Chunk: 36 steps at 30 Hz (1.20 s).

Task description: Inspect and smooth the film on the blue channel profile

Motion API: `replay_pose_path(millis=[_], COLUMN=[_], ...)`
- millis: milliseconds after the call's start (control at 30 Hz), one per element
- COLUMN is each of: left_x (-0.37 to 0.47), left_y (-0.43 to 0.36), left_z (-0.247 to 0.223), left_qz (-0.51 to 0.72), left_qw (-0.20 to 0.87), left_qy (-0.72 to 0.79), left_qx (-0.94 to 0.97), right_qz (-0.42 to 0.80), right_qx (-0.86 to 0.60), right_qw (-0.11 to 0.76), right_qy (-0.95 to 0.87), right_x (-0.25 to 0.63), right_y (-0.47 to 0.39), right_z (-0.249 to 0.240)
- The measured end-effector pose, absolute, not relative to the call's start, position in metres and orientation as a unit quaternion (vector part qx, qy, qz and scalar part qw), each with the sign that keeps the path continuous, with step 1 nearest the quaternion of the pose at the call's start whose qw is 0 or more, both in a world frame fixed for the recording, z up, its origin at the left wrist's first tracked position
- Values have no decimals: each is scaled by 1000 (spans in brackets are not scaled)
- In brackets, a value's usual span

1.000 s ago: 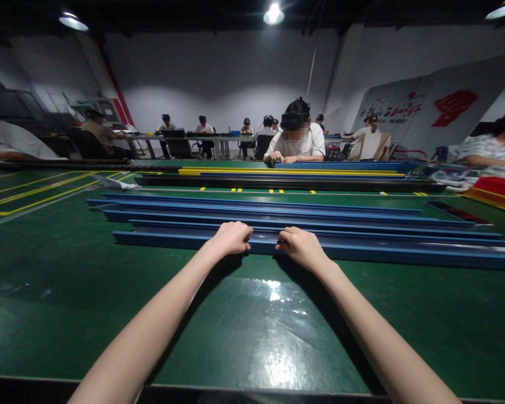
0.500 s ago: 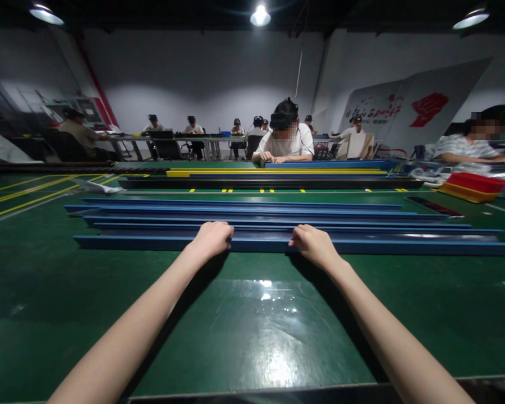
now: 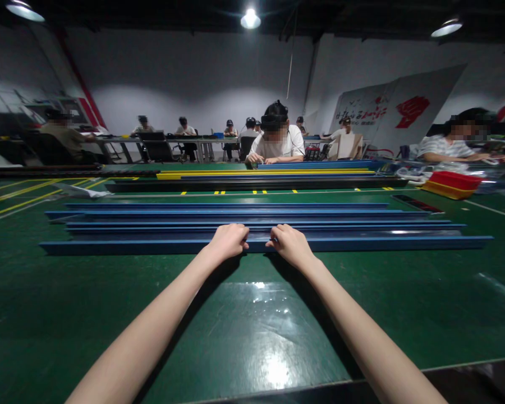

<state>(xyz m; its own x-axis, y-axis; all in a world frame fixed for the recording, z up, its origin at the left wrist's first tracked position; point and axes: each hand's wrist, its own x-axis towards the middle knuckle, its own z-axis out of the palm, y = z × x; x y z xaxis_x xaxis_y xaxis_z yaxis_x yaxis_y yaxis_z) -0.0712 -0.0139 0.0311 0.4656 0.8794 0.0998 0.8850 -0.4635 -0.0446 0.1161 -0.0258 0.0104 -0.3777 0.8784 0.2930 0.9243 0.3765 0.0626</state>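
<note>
Several long blue channel strips lie side by side across the green table. Nearest to me is the front blue channel strip (image 3: 362,243), flat on the table. My left hand (image 3: 230,241) is closed over its upper edge left of the middle, fingers curled and their tips partly hidden. A short way to the right, my right hand (image 3: 290,242) grips the same strip with curled fingers, thumb side facing the other hand. Just behind both hands lies another blue channel strip (image 3: 429,232) with a shiny inner face.
Farther back lie a black strip (image 3: 185,184) and a yellow strip (image 3: 210,174). On the right are a dark phone-like object (image 3: 417,203) and a red and yellow bin (image 3: 451,185). A co-worker (image 3: 275,137) sits across the green table (image 3: 219,348); other people sit farther off.
My hands have come closer together on the front strip. That strip has shifted left relative to the strips behind it, and its right end now shows. The view has turned slightly right.
</note>
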Motion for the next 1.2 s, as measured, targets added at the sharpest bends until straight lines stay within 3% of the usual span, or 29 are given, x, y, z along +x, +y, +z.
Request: replay_pose_path(millis=[300,933,1200], left_x=[-91,-92,-85], left_y=[-12,-14,-2], left_z=[36,22,17], left_qz=[-4,-51,-79], left_qw=[66,122,104], left_qy=[-537,-519,-477], left_qx=[-841,-845,-869], right_qz=[-93,-133,-114], right_qx=[-595,-577,-612], right_qw=[127,110,150], right_qy=[-788,-798,-769], right_x=[161,169,184], right_y=[-26,-20,-21], right_z=[8,7,4])
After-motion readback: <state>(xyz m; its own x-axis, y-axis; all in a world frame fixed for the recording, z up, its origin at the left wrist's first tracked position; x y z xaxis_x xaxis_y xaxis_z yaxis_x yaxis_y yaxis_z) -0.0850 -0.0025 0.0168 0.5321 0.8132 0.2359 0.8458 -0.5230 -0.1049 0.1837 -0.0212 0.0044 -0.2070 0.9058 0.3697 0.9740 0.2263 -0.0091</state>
